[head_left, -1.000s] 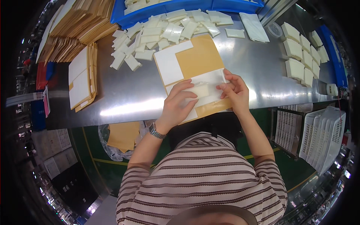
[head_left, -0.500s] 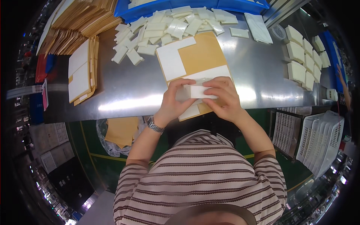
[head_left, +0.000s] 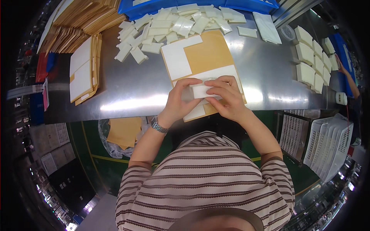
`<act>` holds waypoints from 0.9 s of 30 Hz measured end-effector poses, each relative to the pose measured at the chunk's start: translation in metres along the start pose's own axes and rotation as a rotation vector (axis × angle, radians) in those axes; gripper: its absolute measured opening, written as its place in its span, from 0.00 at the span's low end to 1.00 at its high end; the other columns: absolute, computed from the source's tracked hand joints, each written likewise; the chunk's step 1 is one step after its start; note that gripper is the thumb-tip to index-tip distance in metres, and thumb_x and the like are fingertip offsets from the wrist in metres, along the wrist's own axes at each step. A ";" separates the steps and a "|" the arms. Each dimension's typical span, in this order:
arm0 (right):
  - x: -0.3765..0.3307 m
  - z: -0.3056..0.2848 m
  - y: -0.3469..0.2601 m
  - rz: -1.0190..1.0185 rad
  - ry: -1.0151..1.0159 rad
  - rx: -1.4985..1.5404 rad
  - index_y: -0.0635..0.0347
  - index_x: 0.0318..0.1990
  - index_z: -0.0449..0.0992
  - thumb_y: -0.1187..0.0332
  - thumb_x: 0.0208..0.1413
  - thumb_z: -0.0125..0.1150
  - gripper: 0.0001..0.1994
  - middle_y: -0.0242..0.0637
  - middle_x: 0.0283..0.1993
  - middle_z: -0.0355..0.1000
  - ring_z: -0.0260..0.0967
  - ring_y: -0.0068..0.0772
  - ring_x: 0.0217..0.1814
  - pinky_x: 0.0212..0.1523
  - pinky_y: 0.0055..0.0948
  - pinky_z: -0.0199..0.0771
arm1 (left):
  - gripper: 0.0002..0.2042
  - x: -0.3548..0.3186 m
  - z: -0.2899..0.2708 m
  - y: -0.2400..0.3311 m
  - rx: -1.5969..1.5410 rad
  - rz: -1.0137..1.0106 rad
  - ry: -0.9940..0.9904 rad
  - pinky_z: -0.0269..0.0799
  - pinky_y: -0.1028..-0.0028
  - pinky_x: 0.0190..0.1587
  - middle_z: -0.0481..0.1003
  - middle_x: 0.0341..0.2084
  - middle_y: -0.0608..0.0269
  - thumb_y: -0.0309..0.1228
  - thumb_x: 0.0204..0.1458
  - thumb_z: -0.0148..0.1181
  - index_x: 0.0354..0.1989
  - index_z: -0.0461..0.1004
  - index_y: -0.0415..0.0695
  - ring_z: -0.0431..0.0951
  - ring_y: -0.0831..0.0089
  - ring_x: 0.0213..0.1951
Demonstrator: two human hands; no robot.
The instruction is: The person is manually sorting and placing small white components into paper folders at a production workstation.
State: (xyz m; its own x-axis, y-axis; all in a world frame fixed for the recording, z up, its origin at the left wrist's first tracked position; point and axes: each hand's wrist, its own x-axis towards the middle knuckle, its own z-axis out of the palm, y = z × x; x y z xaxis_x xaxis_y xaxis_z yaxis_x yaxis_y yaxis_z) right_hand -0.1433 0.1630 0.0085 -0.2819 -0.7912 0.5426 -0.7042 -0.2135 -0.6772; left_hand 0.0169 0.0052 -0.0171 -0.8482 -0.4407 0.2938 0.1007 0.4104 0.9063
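Pinching white block (head_left: 199, 92) — hands (head_left: 233, 102) curled

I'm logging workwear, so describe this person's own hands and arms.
The left hand and right hand are gloveless. A silver-coloured watch with a linked metal bracelet circles the left wrist; the right wrist is bare. The short sleeves are pale with dark brown stripes.

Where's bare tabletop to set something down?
Bare metal table shows left, between the small paper stack and the brown-and-white sheet, and right, between that sheet and the cream stacks. Crowded: the far side, with white packets heaped before the blue bin, and the sheet, where left hand and right hand hold a white piece.
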 end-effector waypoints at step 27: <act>0.000 0.006 0.004 0.005 0.068 -0.010 0.59 0.36 0.82 0.76 0.46 0.75 0.10 0.37 0.54 0.79 0.68 0.44 0.51 0.53 0.37 0.71 | 0.25 0.004 0.001 0.003 0.034 0.035 0.013 0.76 0.65 0.57 0.79 0.52 0.56 0.25 0.48 0.76 0.54 0.70 0.44 0.80 0.60 0.55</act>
State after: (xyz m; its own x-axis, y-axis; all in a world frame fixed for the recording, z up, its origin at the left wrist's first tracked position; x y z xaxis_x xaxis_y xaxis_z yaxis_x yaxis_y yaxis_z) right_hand -0.1424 0.1589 0.0026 -0.3285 -0.7514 0.5722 -0.7089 -0.2042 -0.6751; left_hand 0.0135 0.0051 -0.0137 -0.8376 -0.4356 0.3296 0.1124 0.4531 0.8844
